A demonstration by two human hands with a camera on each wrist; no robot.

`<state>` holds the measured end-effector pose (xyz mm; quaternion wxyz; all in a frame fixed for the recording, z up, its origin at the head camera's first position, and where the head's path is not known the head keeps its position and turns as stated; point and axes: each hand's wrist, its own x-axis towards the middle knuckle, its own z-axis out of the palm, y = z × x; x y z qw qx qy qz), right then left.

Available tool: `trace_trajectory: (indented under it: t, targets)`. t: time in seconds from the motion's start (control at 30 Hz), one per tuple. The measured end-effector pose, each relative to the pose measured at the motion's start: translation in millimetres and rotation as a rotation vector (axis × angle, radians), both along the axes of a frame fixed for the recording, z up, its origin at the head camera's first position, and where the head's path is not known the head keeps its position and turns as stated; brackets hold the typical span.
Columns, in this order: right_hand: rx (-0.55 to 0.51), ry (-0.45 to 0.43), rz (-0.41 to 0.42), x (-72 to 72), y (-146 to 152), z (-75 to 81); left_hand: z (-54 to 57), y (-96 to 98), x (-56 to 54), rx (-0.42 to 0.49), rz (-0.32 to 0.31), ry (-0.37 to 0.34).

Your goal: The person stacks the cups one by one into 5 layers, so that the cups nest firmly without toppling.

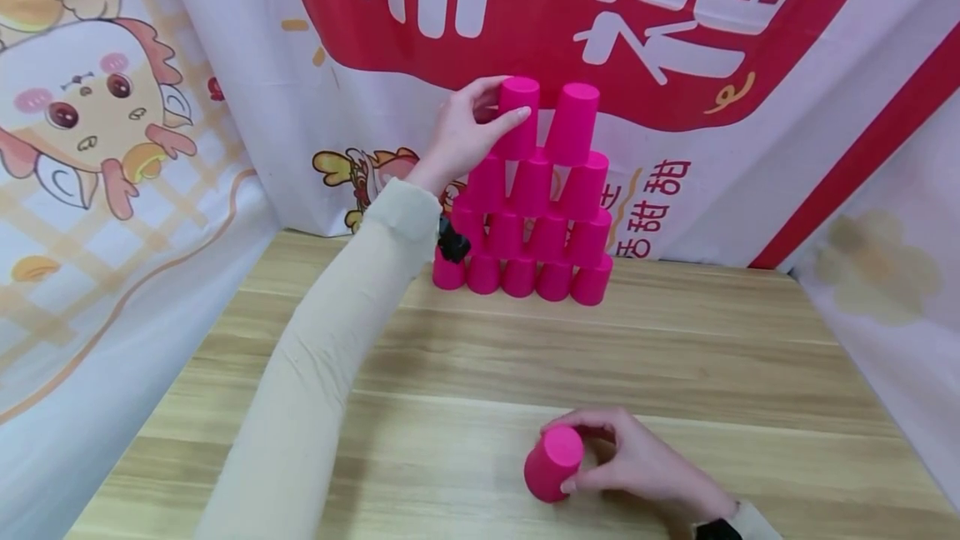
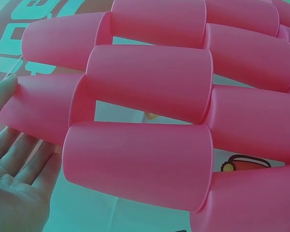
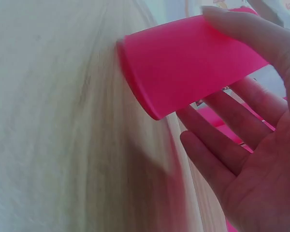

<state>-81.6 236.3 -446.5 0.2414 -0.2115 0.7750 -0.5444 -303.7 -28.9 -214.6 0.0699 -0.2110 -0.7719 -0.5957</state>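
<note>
Upside-down pink cups (image 1: pixel 531 190) are stacked in a stepped tower: two in the top row, three below, then several in each lower row. My left hand (image 1: pixel 468 132) grips the left top cup (image 1: pixel 519 94), thumb in front and fingers behind. In the left wrist view, that held cup (image 2: pixel 43 101) sits on the row below. The other top cup (image 1: pixel 576 123) stands beside it. Near the table's front, my right hand (image 1: pixel 637 461) holds a single upside-down pink cup (image 1: pixel 551 469) between thumb and fingers. It looks tilted, its rim lifted off the wood in the right wrist view.
The tower stands toward the back of a wood-grain table (image 1: pixel 645 357). Behind it hangs a printed red and white cloth (image 1: pixel 450 32), and another cloth with a cartoon figure (image 1: pixel 90 107) hangs at the left. My left forearm crosses above the table.
</note>
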Motion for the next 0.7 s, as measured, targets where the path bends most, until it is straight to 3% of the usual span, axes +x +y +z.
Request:
trace_trajectory:
  t: [0.13,0.33,0.47,0.7]
  targets:
    - [0.026,0.07,-0.057,-6.8,3.6,3.6,-1.7,-0.9,-3.1,-0.034,-0.013,0.013]
    - [0.034,0.24,-0.123,-24.8,10.5,19.6,-17.0,-2.6,-25.5,-0.048,-0.016,0.023]
    - [0.027,0.367,-0.216,-39.9,14.8,44.6,-25.9,-4.7,-34.9,-0.052,-0.016,0.033]
    - [-0.106,0.586,-0.353,-65.5,18.5,104.2,-29.4,-7.1,-32.8,-0.051,-0.02,0.031]
